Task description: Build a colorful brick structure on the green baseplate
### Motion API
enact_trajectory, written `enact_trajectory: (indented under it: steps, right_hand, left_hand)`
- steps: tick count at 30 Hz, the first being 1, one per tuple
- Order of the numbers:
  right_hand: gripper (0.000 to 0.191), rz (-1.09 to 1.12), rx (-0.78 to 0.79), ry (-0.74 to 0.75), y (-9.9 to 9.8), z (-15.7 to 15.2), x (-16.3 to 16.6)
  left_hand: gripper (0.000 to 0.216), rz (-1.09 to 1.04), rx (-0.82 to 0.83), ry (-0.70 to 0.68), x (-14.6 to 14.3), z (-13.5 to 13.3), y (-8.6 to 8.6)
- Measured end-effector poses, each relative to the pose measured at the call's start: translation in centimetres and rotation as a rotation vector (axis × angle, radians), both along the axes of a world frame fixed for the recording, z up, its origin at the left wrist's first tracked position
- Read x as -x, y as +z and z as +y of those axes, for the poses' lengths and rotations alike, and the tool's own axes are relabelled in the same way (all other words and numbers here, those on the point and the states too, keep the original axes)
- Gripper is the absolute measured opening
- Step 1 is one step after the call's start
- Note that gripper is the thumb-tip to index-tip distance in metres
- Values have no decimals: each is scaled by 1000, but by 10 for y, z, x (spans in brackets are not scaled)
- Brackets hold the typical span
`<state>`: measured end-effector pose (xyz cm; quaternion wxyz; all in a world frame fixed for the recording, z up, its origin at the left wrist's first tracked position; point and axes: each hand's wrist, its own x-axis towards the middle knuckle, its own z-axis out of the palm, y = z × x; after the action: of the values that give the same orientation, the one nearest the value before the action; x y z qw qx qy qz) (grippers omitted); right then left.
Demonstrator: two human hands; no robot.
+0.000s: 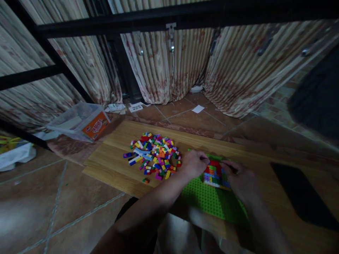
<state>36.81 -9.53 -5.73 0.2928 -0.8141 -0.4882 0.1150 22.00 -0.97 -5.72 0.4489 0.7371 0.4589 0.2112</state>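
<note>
A green baseplate (209, 201) is laid on the wooden surface (116, 155), and a small block of joined bricks (214, 174) in red, blue, yellow and other colours is seated on its far part. The left hand (192, 163) is placed at the upper left edge of this block, with the fingers curled down onto the top bricks; whether a single brick is pinched between them cannot be told. The right hand (239, 178) is set against the right side of the block, its fingers bent and touching the bricks there, and it cannot be told if anything is gripped.

Just to the left of the left hand, a loose pile of coloured bricks (153, 158) is spread on the surface. A clear plastic box (79, 121) with an orange label is seen lying tilted beyond the far left corner of the surface. A dark flat object (299, 192) is lying on the right part of the surface. Striped curtains (169, 67) are hung behind, over a tiled floor (53, 208).
</note>
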Motion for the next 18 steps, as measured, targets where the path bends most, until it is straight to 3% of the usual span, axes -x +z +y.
enact_trajectory:
  steps: [8, 12, 15, 18]
  right_hand:
    - [36, -57, 33, 15, 2, 4, 7]
    - [33, -121, -192, -50, 17, 6, 24]
    - [28, -50, -344, 85, 24, 9, 46]
    - [25, 69, -361, 344, 20, 14, 76]
  left_hand:
    - [24, 86, -126, -47, 11, -3, 17]
    - [25, 21, -150, -18, 25, 10, 26]
    - [24, -105, -169, 74, 41, 26, 33]
    - [25, -224, -197, 165, 63, 43, 40]
